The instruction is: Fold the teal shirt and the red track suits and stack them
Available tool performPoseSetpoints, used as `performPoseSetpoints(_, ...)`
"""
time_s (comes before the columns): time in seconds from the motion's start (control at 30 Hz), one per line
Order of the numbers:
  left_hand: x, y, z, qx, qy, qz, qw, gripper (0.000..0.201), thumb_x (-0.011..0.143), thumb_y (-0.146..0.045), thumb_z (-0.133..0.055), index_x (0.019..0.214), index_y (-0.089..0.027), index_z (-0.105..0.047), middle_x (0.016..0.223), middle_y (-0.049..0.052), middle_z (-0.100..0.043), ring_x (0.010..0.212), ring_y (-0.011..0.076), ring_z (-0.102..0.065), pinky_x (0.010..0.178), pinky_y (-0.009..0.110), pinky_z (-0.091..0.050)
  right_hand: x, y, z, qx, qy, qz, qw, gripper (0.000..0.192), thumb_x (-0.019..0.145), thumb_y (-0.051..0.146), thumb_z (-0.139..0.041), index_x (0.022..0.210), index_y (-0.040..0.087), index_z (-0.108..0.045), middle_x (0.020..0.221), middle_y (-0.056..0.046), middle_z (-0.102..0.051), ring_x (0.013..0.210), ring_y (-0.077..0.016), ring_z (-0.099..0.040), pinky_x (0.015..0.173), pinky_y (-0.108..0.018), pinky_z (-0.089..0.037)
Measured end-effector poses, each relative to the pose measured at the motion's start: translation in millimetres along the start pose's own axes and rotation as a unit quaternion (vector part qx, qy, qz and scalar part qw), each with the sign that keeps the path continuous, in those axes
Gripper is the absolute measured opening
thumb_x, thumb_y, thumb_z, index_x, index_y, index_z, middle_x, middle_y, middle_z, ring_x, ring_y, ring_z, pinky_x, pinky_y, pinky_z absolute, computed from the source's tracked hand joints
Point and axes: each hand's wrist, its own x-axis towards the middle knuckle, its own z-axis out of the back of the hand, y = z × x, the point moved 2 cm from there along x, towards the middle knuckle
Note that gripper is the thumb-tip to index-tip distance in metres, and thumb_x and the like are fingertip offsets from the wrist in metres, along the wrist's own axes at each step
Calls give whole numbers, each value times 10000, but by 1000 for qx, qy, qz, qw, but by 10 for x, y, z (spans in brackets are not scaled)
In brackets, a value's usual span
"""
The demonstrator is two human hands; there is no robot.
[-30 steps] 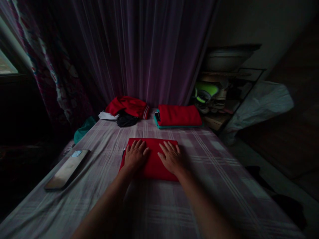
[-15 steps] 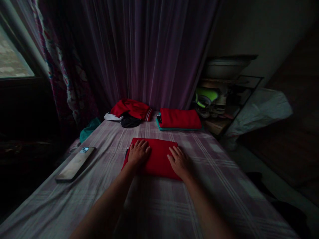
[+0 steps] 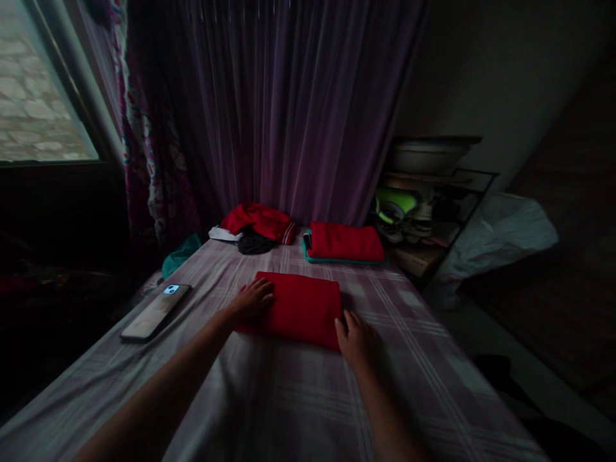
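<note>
A folded red garment [image 3: 298, 308] lies flat in front of me on a plaid cloth [image 3: 327, 398]. My left hand [image 3: 251, 300] rests on its left edge, fingers stretched over the red fabric. At the right edge is my right hand [image 3: 359, 337], fingers extended and the thumb side against the garment's side. Neither hand grips anything. Which kind of garment it is, I cannot tell from the folds.
Farther back sit a folded red and teal stack [image 3: 344, 242] and a loose red garment [image 3: 260, 220] with striped trim, beside black cloth [image 3: 255, 242]. A phone [image 3: 156, 313] lies at left. A shoe rack [image 3: 418, 212] and white bag [image 3: 500, 234] stand right.
My left hand has slid left to the garment's edge. My right hand has moved off its top to the right edge. The view has tilted up slightly.
</note>
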Motion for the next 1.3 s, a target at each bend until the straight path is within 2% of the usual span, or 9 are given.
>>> performPoseSetpoints(0.13, -424, 270, -37, -4, -62, 88, 994, 453, 962, -344, -403, 1346, -195, -591, 1473, 126, -541, 1368, 246, -488, 1139, 414, -367, -18, 49, 42, -25, -9, -16, 1000, 460, 980, 410, -363, 1086, 187, -752, 1342, -142, -640, 1258, -317, -542, 1027, -483, -396)
performPoseSetpoints(0.23, -681, 334, -95, 25, -106, 195, 975, 405, 965, -365, -401, 1226, -227, -677, 1420, 131, -590, 1364, 322, -478, 1116, 559, -340, -23, 47, 54, -32, -2, -20, 999, 480, 978, 443, -362, 992, 192, -771, 1359, -164, -620, 1291, -350, -504, 1022, -530, -388)
performPoseSetpoints(0.3, -759, 304, -115, 27, -115, 217, 969, 390, 967, -388, -403, 1173, -261, -708, 1417, 108, -598, 1373, 340, -460, 1115, 625, -289, -23, 43, 46, -27, 5, -16, 999, 483, 982, 437, -358, 985, 183, -769, 1378, -174, -602, 1306, -354, -491, 1026, -534, -384)
performPoseSetpoints(0.57, -704, 206, -28, -47, -96, 250, 962, 371, 932, -436, -455, 1091, -266, -744, 1433, 80, -592, 1406, 348, -415, 1122, 640, -234, -24, 22, -26, -6, 6, -22, 1000, 422, 948, 458, -432, 944, 192, -760, 1327, -153, -634, 1287, -355, -494, 1018, -521, -389)
performPoseSetpoints(0.73, -640, 131, -7, -185, -121, 292, 931, 273, 842, -384, -593, 991, -198, -726, 1238, 130, -706, 1290, 361, -533, 1107, 582, -290, 21, 13, -62, 35, -20, -1, 999, 284, 884, 400, -526, 827, 191, -709, 1170, -171, -695, 1173, -322, -565, 985, -453, -425)
performPoseSetpoints(0.83, -570, 94, -26, -231, -122, 292, 920, 276, 847, -361, -585, 1027, -175, -682, 1096, 123, -746, 1086, 300, -667, 955, 436, -473, 52, 48, -83, 84, -5, -13, 996, 229, 870, 356, -511, 834, 196, -671, 965, -151, -725, 967, -270, -653, 851, -366, -475)
performPoseSetpoints(0.93, -483, 79, -38, -285, -120, 293, 905, 335, 877, -402, -560, 1100, -161, -627, 1074, 124, -749, 959, 253, -716, 771, 329, -543, 74, 113, -68, 139, 19, -48, 989, 257, 885, 384, -450, 860, 222, -648, 798, -99, -718, 753, -242, -669, 670, -316, -462)
performPoseSetpoints(1.07, -353, 37, -13, -359, -112, 285, 882, 465, 873, -360, -588, 1273, -135, -507, 1150, 156, -724, 885, 211, -739, 699, 292, -576, 188, 224, 87, 167, 15, -46, 985, 275, 886, 381, -414, 888, 224, -640, 803, -92, -734, 733, -238, -676, 630, -303, -442)
performPoseSetpoints(1.3, 251, -294, 303, -455, -180, 83, 868, 552, 789, -294, -655, 1319, -232, -512, 1146, 72, -710, 1019, 224, -704, 849, 353, -587, 1020, 148, 606, 142, -11, 18, 990, 257, 900, 364, -445, 974, 215, -641, 894, -95, -751, 788, -228, -686, 647, -288, -433)
